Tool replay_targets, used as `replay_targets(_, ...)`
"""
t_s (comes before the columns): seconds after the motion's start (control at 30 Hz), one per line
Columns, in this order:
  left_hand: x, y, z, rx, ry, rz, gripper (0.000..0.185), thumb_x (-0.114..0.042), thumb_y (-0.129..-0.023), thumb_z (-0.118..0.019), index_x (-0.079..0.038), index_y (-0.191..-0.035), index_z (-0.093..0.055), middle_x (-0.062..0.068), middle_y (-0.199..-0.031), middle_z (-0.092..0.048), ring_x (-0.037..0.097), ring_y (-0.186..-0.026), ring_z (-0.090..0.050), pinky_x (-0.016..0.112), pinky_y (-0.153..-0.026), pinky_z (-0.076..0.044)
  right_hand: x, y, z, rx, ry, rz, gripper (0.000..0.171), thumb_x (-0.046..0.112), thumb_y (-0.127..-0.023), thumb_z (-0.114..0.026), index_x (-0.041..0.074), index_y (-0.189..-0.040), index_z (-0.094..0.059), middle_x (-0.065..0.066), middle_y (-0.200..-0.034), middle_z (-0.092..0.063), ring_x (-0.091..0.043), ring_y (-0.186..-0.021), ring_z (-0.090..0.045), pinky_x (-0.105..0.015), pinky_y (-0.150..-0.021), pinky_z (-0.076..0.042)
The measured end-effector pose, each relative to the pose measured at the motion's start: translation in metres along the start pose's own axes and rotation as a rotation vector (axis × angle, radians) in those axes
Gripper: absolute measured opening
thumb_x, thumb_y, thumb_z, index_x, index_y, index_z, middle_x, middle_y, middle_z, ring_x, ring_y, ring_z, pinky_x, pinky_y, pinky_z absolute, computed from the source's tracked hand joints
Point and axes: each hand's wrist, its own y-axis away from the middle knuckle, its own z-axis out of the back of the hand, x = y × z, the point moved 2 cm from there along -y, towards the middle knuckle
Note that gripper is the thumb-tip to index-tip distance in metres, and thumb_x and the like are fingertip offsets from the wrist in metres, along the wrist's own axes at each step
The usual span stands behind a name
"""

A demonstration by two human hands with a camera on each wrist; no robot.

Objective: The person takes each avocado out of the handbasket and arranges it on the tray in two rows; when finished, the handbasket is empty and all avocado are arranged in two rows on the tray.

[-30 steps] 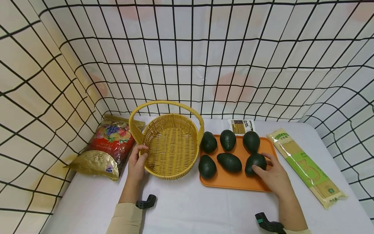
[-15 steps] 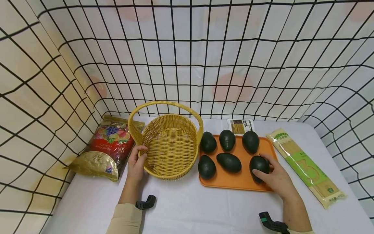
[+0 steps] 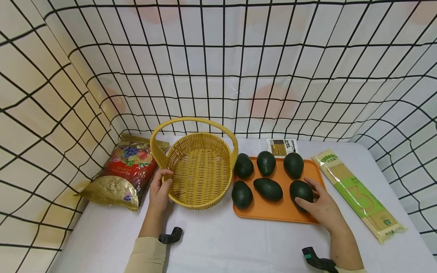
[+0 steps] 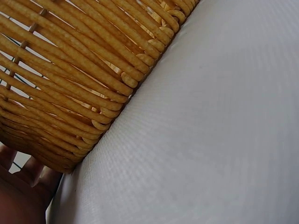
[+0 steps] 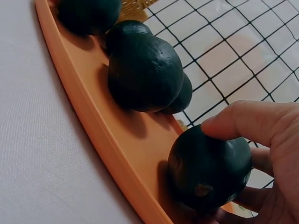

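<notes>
Dark avocado (image 3: 301,190) gripped by right hand (image 3: 321,206) on orange tray (image 3: 273,211); left hand (image 3: 159,191) holds wicker basket (image 3: 199,168) rim.

Readable on the red and gold candy bag (image 3: 124,175), upside down: "Mixed Fruit Candy". On the top end of the long green and yellow noodle packet (image 3: 358,193), a brand word in capital letters, too small to spell. On the small white package (image 3: 282,147) behind the orange tray (image 3: 273,212), dark print, not legible.
</notes>
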Motion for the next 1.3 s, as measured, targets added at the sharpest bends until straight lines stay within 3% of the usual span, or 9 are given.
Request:
replay_targets(0.43,-0.001,0.0,-0.001,0.003,-0.021,0.007,0.024,0.007,-0.093,-0.044,0.006,-0.113,-0.058,0.02,-0.138,-0.052,0.009,-0.128,-0.046,0.018,-0.108,-0.031,0.0,0.005,0.005,-0.029,0.066,0.009,0.087,0.04,-0.092,-0.073,0.015,-0.161,-0.026,-0.027,-0.157,-0.033,-0.05,-0.134,-0.038,-0.07,-0.103,-0.038)
replay_targets(0.6,0.001,-0.001,-0.001,0.005,-0.01,-0.018,0.024,0.008,-0.093,-0.044,0.008,-0.112,-0.058,0.023,-0.135,-0.051,0.013,-0.126,-0.047,0.016,-0.106,-0.033,-0.003,0.006,0.008,-0.037,0.054,0.004,0.089,0.04,-0.092,-0.073,0.015,-0.162,-0.024,-0.029,-0.157,-0.032,-0.051,-0.135,-0.038,-0.069,-0.103,-0.038)
replay_targets(1.1,0.001,0.0,0.0,0.001,-0.016,-0.005,0.024,0.008,-0.092,-0.044,0.008,-0.113,-0.057,0.02,-0.139,-0.052,0.009,-0.127,-0.046,0.014,-0.106,-0.032,0.001,0.003,0.005,-0.03,0.065,-0.032,0.096,0.048,-0.09,-0.073,0.016,-0.163,-0.02,-0.029,-0.16,-0.027,-0.054,-0.138,-0.032,-0.074,-0.108,-0.031)
replay_targets(1.3,0.0,0.001,0.0,0.002,-0.022,-0.002,0.024,0.007,-0.093,-0.044,0.008,-0.113,-0.058,0.02,-0.139,-0.052,0.009,-0.128,-0.046,0.015,-0.107,-0.032,0.01,0.01,0.008,-0.147,0.114,0.049,0.092,0.051,-0.09,-0.072,0.013,-0.161,-0.027,-0.032,-0.161,-0.027,-0.056,-0.142,-0.03,-0.076,-0.107,-0.029)
